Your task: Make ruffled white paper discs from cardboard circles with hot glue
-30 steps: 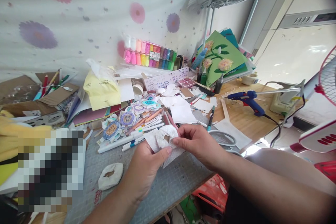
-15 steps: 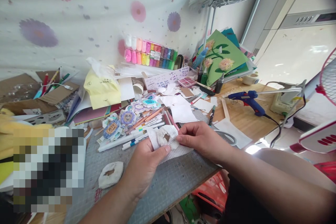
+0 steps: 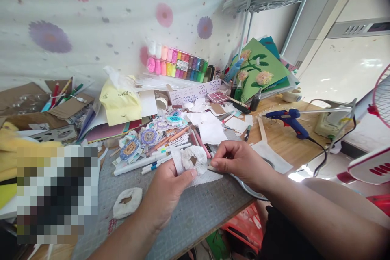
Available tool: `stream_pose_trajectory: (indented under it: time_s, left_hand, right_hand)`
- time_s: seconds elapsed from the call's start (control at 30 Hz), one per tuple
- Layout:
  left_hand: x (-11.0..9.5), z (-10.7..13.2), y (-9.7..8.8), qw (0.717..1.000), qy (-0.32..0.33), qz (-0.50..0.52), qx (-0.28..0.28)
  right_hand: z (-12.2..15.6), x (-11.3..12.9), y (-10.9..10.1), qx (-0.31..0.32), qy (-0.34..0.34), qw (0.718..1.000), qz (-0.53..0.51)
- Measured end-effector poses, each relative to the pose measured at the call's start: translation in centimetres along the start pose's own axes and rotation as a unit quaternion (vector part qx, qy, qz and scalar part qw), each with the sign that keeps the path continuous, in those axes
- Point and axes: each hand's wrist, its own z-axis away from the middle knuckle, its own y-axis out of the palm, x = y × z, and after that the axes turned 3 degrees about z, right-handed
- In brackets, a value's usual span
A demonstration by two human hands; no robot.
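My left hand point(image 3: 170, 185) is closed on a white textured tissue-wrapped piece point(image 3: 199, 158), with a ragged hole showing brown at its middle. A loose flap of the tissue hangs toward the tabletop. Just to the right of it, my right hand point(image 3: 233, 158) pinches a thin pale strip point(image 3: 212, 167), mostly hidden by the fingers. Left of my left wrist, a similar white padded ring point(image 3: 128, 203) with a ragged opening lies on the grey cutting mat point(image 3: 195, 219). Under my right hand shows part of a grey curved rim point(image 3: 248, 190); the rest is hidden.
Behind my hands lie white markers point(image 3: 158, 162), decorated paper cutouts point(image 3: 131, 148) and paper scraps point(image 3: 210, 128). A blue glue gun point(image 3: 286, 120) lies at the right, near a fan point(image 3: 370, 158). A yellow tissue pack point(image 3: 120, 103) and a cardboard box point(image 3: 22, 118) stand at the left.
My right hand has moved slightly right, away from the tissue-wrapped piece, and the pale strip now shows at its fingertips. My left hand keeps its hold. The view has shifted a little.
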Motion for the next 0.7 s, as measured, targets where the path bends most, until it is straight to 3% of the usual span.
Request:
stream_pose_trajectory:
  time_s: [0.2,0.47,0.7]
  left_hand:
    - [-0.1,0.0,0.0,1.000,0.012,-0.005,-0.005]
    - [-0.1,-0.1,-0.2,1.000,-0.010,-0.007,-0.012]
    - [0.0,-0.4,-0.3,1.000,-0.006,-0.021,-0.010]
  right_hand:
    - [-0.1,0.1,-0.1,0.023,-0.012,0.999,-0.039]
    - [0.4,0.6,-2.1,-0.049,-0.039,0.998,-0.030]
    - [1.1,-0.4,-4.1,-0.088,-0.057,0.993,-0.055]
